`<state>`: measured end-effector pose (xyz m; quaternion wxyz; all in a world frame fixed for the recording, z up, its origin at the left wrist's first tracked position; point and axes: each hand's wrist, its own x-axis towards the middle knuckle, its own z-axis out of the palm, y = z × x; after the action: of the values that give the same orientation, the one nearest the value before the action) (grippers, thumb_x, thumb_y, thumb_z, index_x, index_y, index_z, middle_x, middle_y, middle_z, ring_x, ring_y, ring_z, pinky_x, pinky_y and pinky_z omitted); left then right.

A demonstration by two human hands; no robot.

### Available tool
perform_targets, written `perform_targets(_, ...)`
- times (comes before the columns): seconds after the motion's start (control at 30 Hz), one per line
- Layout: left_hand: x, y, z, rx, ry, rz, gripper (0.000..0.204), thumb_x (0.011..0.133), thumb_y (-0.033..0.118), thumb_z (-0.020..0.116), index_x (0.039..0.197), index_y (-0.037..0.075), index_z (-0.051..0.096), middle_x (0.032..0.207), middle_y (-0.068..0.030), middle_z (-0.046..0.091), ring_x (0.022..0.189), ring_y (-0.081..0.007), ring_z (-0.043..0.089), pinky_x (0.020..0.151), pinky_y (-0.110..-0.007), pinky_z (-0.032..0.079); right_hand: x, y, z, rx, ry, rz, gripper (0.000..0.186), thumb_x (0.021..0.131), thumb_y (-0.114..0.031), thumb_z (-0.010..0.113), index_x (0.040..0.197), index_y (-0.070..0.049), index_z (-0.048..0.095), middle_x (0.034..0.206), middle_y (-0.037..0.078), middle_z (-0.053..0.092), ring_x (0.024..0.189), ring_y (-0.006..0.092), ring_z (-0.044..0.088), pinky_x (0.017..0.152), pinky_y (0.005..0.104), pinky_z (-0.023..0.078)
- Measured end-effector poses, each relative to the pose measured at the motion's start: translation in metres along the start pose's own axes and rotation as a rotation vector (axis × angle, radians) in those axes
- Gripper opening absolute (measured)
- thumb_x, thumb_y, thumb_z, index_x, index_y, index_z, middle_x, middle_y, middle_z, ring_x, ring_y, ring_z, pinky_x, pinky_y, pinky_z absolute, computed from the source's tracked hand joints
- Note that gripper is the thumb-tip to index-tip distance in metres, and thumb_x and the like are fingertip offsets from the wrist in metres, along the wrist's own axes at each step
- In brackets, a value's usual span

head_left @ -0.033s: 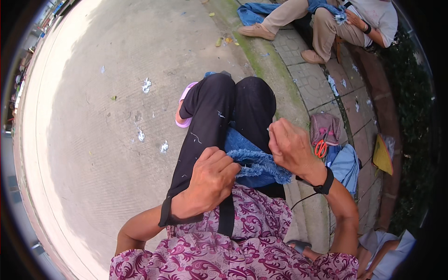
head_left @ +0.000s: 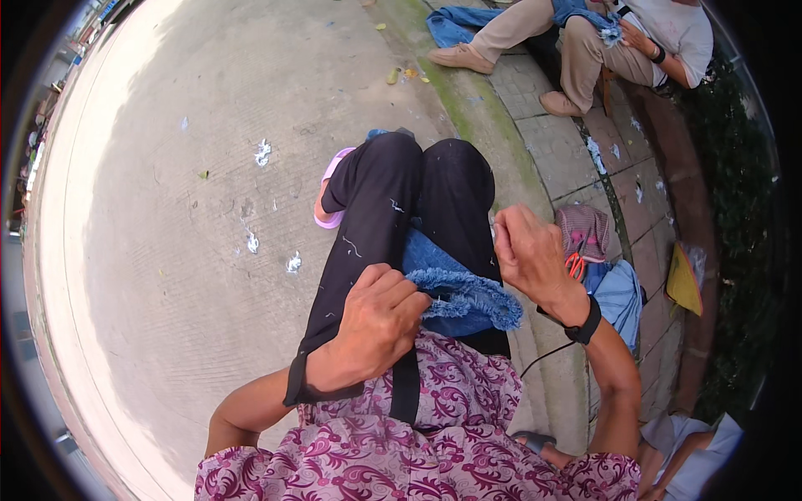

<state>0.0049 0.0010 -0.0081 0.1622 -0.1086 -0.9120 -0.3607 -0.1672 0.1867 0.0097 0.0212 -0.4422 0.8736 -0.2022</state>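
A piece of blue denim (head_left: 430,252) with a pale, frayed edge lies across my lap. Its fringed opening (head_left: 499,307) forms a loop facing me. The left end of that edge is pinched in my left hand (head_left: 380,319), whose fingers are closed over it. Off to the right of the fringe and a little above it, my right hand (head_left: 535,257) is closed in a pinch, apart from the cloth. Whatever its fingertips hold, if anything, is too small to make out. Loose white threads (head_left: 351,245) cling to my black trousers.
To my right on the paving lie a checked pouch (head_left: 582,227), orange-handled scissors (head_left: 575,265), folded light denim (head_left: 620,305) and a yellow object (head_left: 685,282). A seated person (head_left: 635,50) handles denim at the upper right. Thread tufts (head_left: 294,262) dot the concrete. Another person's limbs (head_left: 668,468) show at lower right.
My right hand has moved right and slightly up, away from the frayed edge, so more of the fringe shows. My left hand keeps its place on the denim.
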Motion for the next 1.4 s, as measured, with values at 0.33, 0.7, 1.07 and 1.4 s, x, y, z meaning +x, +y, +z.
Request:
perform_targets(0.33, -0.001, -0.001, 0.006, 0.009, 0.037, -0.013, 0.034, 0.060, 0.001, 0.074, 0.093, 0.002, 0.067, 0.077, -0.0076, 0.056, 0.078, -0.0279, 0.059, 0.082, -0.041, 0.044, -0.019, -0.027, 0.004, 0.586, -0.130, -0.166, 0.040, 0.081, 0.005, 0.068, 0.120, -0.001, 0.059, 0.093, 0.012, 0.069, 0.086, 0.0309, 0.067, 0.075, 0.0413, 0.053)
perform_targets(0.7, -0.001, -0.002, 0.005, 0.010, 0.019, -0.023, 0.032, 0.061, 0.003, 0.073, 0.093, 0.002, 0.066, 0.079, -0.0090, 0.056, 0.080, -0.0295, 0.058, 0.082, -0.042, 0.044, -0.022, -0.053, 0.000, 0.637, -0.214, -0.295, 0.035, 0.078, 0.013, 0.060, 0.110, 0.003, 0.052, 0.088, 0.015, 0.056, 0.081, 0.0363, 0.061, 0.072, 0.0430, 0.049)
perform_targets(1.07, -0.005, -0.008, 0.007, -0.200, 0.121, -0.214, 0.023, 0.067, -0.001, 0.077, 0.088, 0.004, 0.069, 0.075, -0.0092, 0.060, 0.076, -0.0307, 0.059, 0.076, -0.040, 0.043, -0.021, -0.011, -0.008, 0.442, 0.007, -0.042, 0.037, 0.083, 0.003, 0.072, 0.117, 0.000, 0.059, 0.092, 0.011, 0.068, 0.085, 0.0261, 0.068, 0.075, 0.0363, 0.053)
perform_targets(1.4, -0.002, -0.002, 0.003, -0.080, 0.046, -0.100, 0.030, 0.064, 0.000, 0.076, 0.093, 0.004, 0.069, 0.079, -0.0095, 0.059, 0.080, -0.0301, 0.059, 0.079, -0.040, 0.042, -0.016, -0.048, 0.012, 0.748, -0.169, -0.061, 0.034, 0.084, 0.006, 0.068, 0.116, 0.001, 0.056, 0.086, 0.011, 0.066, 0.082, 0.0261, 0.069, 0.072, 0.0358, 0.054)
